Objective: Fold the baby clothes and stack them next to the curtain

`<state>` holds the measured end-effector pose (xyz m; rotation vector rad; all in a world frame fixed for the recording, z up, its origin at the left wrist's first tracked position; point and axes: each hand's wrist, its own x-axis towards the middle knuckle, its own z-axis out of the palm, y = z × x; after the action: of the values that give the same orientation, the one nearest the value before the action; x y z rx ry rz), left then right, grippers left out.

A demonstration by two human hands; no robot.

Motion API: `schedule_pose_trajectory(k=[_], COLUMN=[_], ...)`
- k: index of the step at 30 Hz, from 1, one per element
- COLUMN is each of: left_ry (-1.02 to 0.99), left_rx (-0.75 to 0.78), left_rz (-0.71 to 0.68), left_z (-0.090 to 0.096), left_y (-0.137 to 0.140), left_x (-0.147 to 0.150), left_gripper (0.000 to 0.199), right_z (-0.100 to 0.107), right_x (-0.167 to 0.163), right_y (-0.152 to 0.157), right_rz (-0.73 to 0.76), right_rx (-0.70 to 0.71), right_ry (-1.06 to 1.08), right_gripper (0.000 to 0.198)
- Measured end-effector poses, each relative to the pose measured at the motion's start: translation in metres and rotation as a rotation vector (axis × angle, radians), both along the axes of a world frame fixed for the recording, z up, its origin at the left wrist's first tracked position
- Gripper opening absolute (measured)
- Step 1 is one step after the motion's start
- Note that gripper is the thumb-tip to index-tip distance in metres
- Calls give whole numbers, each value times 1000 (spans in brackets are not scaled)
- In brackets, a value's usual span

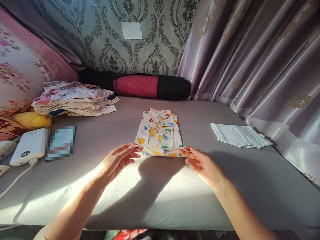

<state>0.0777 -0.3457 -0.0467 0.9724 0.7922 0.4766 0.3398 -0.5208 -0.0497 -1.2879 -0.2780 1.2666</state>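
A white collared shirt [160, 133] with a colourful print lies folded narrow on the grey sheet, its collar pointing away from me. Its near edge is lifted a little and held at both corners. My left hand [121, 158] pinches the left corner between thumb and fingers. At the right corner, my right hand [200, 163] pinches the cloth the same way. Buttons and two pocket flaps show on the front of the shirt.
A pile of folded clothes [75, 98] sits at the back left, before a black and red rolled bag [135, 86]. Folded white cloth [240, 135] lies to the right. A white power bank [28, 146] with a cable and a blurred flat object [60, 143] are at left.
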Motion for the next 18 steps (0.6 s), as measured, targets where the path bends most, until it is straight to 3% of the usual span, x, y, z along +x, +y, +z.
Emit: schedule_pose_trajectory(k=[6,11,15,18], left_ry=[-14,50,158,284], left_rx=[49,150,348,591], left_rz=[4,103,82,-70], left_z=[-6,-5,1,-1], left_y=[5,1,-2,-3], left_x=[7,9,12,18], left_gripper=[43,74,75,63], right_z=[-3,-5,-3,-2], right_x=[0,0,-5,-13], right_y=[9,12,14,18], right_rz=[-40,-107,-77,59], right_rx=[-3,-10,-20,13], right_ry=[-47,-127,-272,-540], right_gripper=[27,46,48,44])
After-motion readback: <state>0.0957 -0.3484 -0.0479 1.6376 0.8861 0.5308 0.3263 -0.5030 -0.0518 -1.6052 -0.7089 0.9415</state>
